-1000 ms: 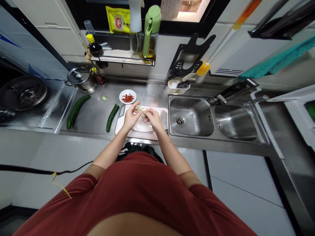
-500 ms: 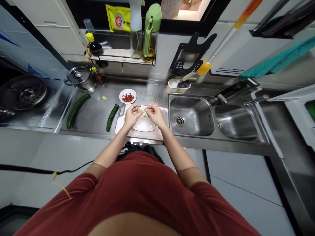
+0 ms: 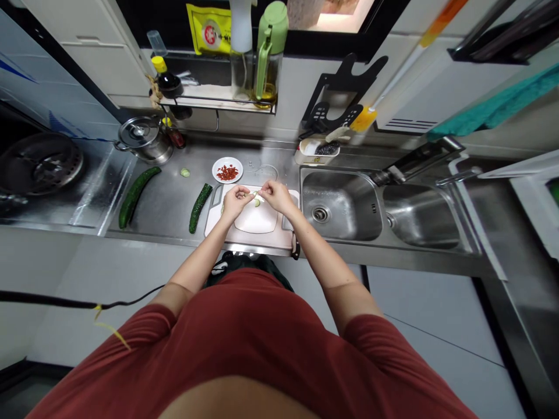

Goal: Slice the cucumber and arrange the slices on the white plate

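Both hands hover over a white cutting board [image 3: 213, 224] near the counter's front edge. My left hand [image 3: 236, 201] pinches a thin pale green cucumber slice at its fingertips. Just right of it, my right hand [image 3: 276, 196] has its fingertips pressed together; what they hold, if anything, is too small to tell. A cucumber slice [image 3: 257, 203] shows below and between the hands. On the board lies a wide pale surface [image 3: 255, 222], its kind unclear. A cut cucumber [image 3: 200, 208] rests left of the board, and a white plate [image 3: 215, 173] of red chopped pieces sits behind it.
A whole cucumber [image 3: 137, 196] and a small green end piece [image 3: 185, 173] lie at the left, near a lidded pot [image 3: 144, 139]. Right of the board is a double sink [image 3: 340, 203]. A dark knife handle [image 3: 296, 247] juts over the front edge. Bottles stand on a shelf behind.
My right hand has lifted slightly and shifted a little to the right and back, with its forearm moving right. The dark handle at the board's front right corner has come into view.
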A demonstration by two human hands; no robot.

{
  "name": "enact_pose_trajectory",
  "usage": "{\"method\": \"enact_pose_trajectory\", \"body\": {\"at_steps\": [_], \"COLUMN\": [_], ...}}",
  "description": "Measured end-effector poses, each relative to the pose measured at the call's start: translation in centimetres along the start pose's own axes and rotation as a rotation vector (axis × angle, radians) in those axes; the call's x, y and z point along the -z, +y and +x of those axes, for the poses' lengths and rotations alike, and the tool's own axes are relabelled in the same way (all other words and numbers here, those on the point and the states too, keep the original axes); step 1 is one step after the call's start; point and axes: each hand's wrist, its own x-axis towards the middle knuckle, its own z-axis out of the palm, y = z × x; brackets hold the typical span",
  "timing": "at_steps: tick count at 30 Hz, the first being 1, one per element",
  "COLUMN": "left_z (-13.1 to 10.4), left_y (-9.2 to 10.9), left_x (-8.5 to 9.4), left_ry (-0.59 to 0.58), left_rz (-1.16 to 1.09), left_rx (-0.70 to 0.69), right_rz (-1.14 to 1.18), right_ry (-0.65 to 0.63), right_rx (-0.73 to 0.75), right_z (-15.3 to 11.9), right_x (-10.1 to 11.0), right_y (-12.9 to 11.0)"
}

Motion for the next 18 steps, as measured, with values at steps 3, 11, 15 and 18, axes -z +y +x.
{"method": "enact_pose_trajectory", "body": {"at_steps": [3,11,15,18], "left_z": [1.2,2.7,2.9,3.1], "left_y": [-1.6,-4.3,-5.2,-5.6], "left_x": [-0.2,-1.0,-1.6,-2.0], "left_ry": [-0.003,-0.046,-0.046,-0.063], "left_rz": [0.095,0.452,0.616,0.67], "left_rx": [0.06,0.194,0.246,0.257], "right_rz": [-0.073,-0.277,-0.332,-0.362], "right_ry": [-0.033,-0.092,-0.125,-0.148], "right_rx": [-0.006,-0.099,-0.145,-0.186], "right_z": [1.0,2.9,3.2,3.2], "right_x": [-0.6,-3.4,-4.8,-5.4], "right_y": [1.2,4.5,6.0,6.9]}}
